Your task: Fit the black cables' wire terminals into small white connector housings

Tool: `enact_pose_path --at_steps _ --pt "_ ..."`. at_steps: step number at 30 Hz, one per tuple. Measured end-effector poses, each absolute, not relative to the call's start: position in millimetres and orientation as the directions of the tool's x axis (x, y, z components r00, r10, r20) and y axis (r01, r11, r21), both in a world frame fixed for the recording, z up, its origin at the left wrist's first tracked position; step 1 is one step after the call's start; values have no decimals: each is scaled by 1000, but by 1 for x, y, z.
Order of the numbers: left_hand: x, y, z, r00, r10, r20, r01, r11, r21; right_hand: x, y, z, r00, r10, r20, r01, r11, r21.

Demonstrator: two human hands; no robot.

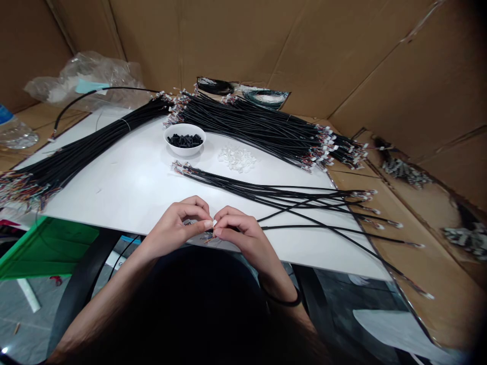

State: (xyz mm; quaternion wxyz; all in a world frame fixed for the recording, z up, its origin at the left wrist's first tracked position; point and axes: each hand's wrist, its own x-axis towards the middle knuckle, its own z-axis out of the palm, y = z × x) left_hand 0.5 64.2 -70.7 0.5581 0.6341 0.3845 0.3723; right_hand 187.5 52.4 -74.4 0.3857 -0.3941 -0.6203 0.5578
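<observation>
Both my hands are closed in a fingertip pinch on the near end of one black cable (pixel 323 229). They meet at the near edge of the desk (pixel 125 187), straight toward me from the white bowl (pixel 184 151). My left hand (pixel 178 223) has thumb and forefinger pressed together, with the other fingers curled under. My right hand (pixel 238 230) mirrors it, knuckles up and wrist bent inward, with a dark band (pixel 279 299) round the wrist.

The fingertips touch over the cable's end, where fine coloured wires and something small and white show; what exactly it is, I cannot tell. I judge the grip is this tight and this near my body because the end is tiny and needs both sets of fingertips close under my eyes.

The cable's length trails off to the right of the bowl, among the loose cables (pixel 266 190) fanned out on my side of it. The bowl holds black pieces (pixel 185 140), and a heap of white pieces (pixel 236 158) lies just to its right; both, I'd say, sit there for easy reach. Thick bundles (pixel 258 126) lie behind the bowl and to its left.
</observation>
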Motion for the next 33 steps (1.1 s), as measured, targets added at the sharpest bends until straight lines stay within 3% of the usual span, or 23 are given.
enact_pose_path --at_steps 20,33 --pt "-1 62 -70 467 882 60 95 -117 989 187 53 -76 -388 921 40 37 59 -998" --pt "-3 61 -71 484 873 70 91 -129 987 189 52 -75 -423 899 117 109 178 -978"
